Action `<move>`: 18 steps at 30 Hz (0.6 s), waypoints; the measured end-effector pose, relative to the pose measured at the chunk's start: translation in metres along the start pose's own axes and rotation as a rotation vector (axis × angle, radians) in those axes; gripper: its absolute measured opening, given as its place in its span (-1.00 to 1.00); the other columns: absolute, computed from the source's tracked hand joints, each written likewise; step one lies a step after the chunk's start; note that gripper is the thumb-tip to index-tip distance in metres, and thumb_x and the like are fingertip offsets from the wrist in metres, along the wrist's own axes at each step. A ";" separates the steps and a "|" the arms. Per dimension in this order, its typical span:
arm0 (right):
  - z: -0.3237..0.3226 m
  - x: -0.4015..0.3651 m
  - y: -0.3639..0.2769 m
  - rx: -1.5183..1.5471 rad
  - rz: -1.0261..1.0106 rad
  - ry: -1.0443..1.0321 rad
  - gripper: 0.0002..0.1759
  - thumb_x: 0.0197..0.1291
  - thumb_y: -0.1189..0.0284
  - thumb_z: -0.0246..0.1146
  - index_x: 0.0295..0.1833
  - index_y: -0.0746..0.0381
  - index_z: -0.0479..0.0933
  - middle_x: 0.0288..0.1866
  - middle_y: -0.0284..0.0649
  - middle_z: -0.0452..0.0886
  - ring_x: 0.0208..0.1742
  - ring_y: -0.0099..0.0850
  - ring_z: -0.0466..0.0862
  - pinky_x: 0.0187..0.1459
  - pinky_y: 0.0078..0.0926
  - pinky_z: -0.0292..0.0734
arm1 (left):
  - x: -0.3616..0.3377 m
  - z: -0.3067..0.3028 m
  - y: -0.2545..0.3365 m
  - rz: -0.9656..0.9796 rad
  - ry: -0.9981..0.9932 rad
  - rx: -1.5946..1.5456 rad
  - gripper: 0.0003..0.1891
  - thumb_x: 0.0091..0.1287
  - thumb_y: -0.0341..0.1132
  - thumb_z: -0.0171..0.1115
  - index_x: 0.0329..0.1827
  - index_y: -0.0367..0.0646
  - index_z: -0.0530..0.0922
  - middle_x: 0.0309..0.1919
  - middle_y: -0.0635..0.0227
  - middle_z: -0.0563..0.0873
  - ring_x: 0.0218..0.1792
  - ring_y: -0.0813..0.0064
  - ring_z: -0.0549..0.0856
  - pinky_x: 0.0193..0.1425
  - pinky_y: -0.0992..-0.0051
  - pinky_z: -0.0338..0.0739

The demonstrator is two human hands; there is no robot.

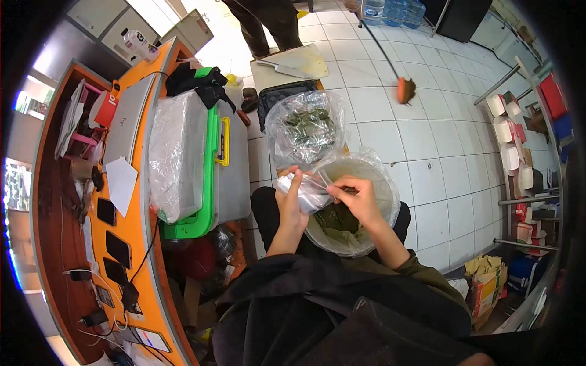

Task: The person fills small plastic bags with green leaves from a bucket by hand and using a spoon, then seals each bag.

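Observation:
My left hand holds a clear plastic bag between thumb and fingers. On the bag's right edge, my right hand pinches the plastic with thumb and forefinger. Below both hands, between my knees, stands a round container lined with clear plastic, and dark green leafy stuff lies inside it. Just beyond it sits another plastic-lined container with green leaves in it.
A knife lies on a cutting board ahead, by a standing person's legs. An orange counter with phones and a green-rimmed box are at left. A metal rack stands at right.

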State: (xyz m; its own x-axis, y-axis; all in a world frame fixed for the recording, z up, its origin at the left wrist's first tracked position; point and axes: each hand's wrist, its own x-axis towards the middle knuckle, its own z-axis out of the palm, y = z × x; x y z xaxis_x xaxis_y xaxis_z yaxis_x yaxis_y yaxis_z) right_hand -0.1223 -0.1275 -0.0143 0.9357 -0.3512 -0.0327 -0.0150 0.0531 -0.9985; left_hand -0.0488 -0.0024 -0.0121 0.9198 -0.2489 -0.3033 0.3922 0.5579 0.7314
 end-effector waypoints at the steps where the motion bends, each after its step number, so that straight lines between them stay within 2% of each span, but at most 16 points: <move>1: 0.000 0.001 -0.001 -0.003 0.006 -0.007 -0.88 0.02 0.56 0.26 -0.31 0.40 0.55 -0.46 -0.25 0.58 -0.53 -0.63 0.54 -0.50 -0.71 0.44 | -0.001 0.000 0.001 -0.087 -0.001 -0.026 -0.75 0.22 -0.38 0.17 -0.08 -0.19 0.36 -0.34 0.22 0.58 -0.32 0.37 0.63 -0.23 0.43 0.55; 3: 0.002 -0.002 -0.004 0.269 0.191 -0.046 -0.85 0.04 0.58 0.24 -0.25 0.41 0.53 -0.41 -0.26 0.57 -0.50 -0.61 0.55 -0.49 -0.71 0.48 | 0.001 -0.006 0.000 -0.231 -0.045 -0.060 -0.69 0.19 -0.37 0.21 -0.04 -0.15 0.36 -0.28 0.27 0.56 -0.27 0.38 0.63 -0.17 0.41 0.55; 4: 0.002 -0.003 -0.004 0.270 0.205 -0.050 -0.85 0.04 0.58 0.24 -0.25 0.41 0.53 -0.41 -0.26 0.57 -0.50 -0.61 0.55 -0.49 -0.71 0.48 | 0.002 -0.010 -0.001 -0.236 -0.032 -0.060 -0.69 0.19 -0.37 0.21 -0.04 -0.15 0.36 -0.28 0.27 0.56 -0.27 0.38 0.63 -0.17 0.41 0.55; 7: 0.000 -0.002 0.000 0.254 0.117 0.017 -0.83 0.07 0.60 0.21 -0.19 0.39 0.49 -0.46 -0.29 0.55 -0.49 -0.61 0.55 -0.50 -0.71 0.49 | 0.003 -0.015 0.000 -0.432 -0.255 -0.094 -0.59 0.12 -0.43 0.24 0.03 -0.12 0.33 -0.18 0.32 0.53 -0.12 0.43 0.58 -0.07 0.40 0.52; 12: -0.007 0.000 -0.009 0.209 0.052 0.109 -0.90 0.07 0.60 0.21 -0.26 0.37 0.49 -0.49 -0.31 0.53 -0.53 -0.64 0.52 -0.51 -0.73 0.47 | -0.007 -0.001 0.014 -0.430 -0.373 0.005 -0.58 0.10 -0.48 0.20 0.04 -0.13 0.30 -0.16 0.29 0.53 -0.09 0.42 0.57 -0.03 0.44 0.51; 15: -0.012 -0.001 -0.013 0.147 0.041 0.085 -0.92 0.07 0.58 0.22 -0.31 0.37 0.50 -0.51 -0.32 0.53 -0.53 -0.65 0.51 -0.50 -0.73 0.46 | -0.007 0.000 0.013 -0.386 -0.358 0.049 -0.61 0.08 -0.46 0.24 -0.03 -0.12 0.34 -0.21 0.33 0.53 -0.15 0.46 0.58 -0.08 0.47 0.51; 17: -0.012 -0.001 -0.018 0.061 0.026 0.155 -0.92 0.07 0.56 0.23 -0.34 0.37 0.51 -0.53 -0.34 0.52 -0.54 -0.66 0.48 -0.51 -0.73 0.40 | -0.006 0.000 0.008 -0.255 -0.232 0.194 -0.66 0.06 -0.46 0.28 -0.11 -0.11 0.39 -0.31 0.39 0.53 -0.29 0.53 0.58 -0.25 0.54 0.50; 18: -0.014 -0.001 -0.017 0.062 0.019 0.145 -0.92 0.07 0.56 0.23 -0.34 0.37 0.51 -0.53 -0.34 0.52 -0.54 -0.66 0.48 -0.51 -0.73 0.40 | -0.005 -0.001 0.006 -0.244 -0.230 0.192 -0.66 0.06 -0.46 0.28 -0.11 -0.11 0.39 -0.31 0.39 0.53 -0.29 0.53 0.58 -0.25 0.54 0.50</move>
State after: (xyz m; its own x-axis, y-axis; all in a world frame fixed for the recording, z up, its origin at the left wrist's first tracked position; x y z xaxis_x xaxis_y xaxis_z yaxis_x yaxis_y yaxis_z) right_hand -0.1276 -0.1417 0.0018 0.8747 -0.4806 -0.0620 -0.0063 0.1166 -0.9932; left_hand -0.0511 0.0031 -0.0062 0.7646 -0.5388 -0.3535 0.5693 0.3076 0.7624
